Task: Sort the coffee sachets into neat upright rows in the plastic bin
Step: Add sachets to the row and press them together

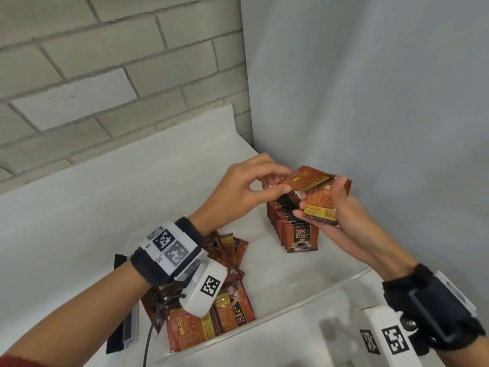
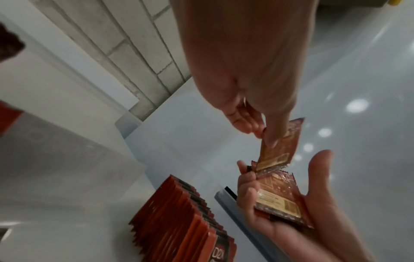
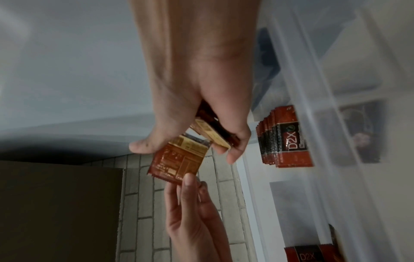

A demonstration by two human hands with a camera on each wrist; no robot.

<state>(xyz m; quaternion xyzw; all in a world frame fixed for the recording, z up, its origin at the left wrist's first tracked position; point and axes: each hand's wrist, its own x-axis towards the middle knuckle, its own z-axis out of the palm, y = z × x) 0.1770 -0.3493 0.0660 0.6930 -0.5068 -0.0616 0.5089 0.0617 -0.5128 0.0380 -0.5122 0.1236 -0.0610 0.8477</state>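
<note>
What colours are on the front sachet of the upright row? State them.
The front sachet is red-orange with a black panel and white "D2X" lettering; the head view shows it best.

hands (image 1: 238, 192): 2 | plastic bin (image 1: 304, 295): 1 | upright sachet row (image 1: 291, 223): 1 | loose sachet pile (image 1: 211, 308): 1

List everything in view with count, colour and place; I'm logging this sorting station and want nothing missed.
upright row of sachets: one row, count unclear, red-orange and black, right part of the bin
loose sachets: one jumbled pile, same colours, left part of the bin
plastic bin: one, clear, on the counter
single sachet: one, orange back showing, pinched above the row
small stack of sachets: a few, orange, in the right palm
counter: one, white, in the corner
brick wall: grey, behind
left hand: pinches the single sachet
right hand: holds the small stack
</note>
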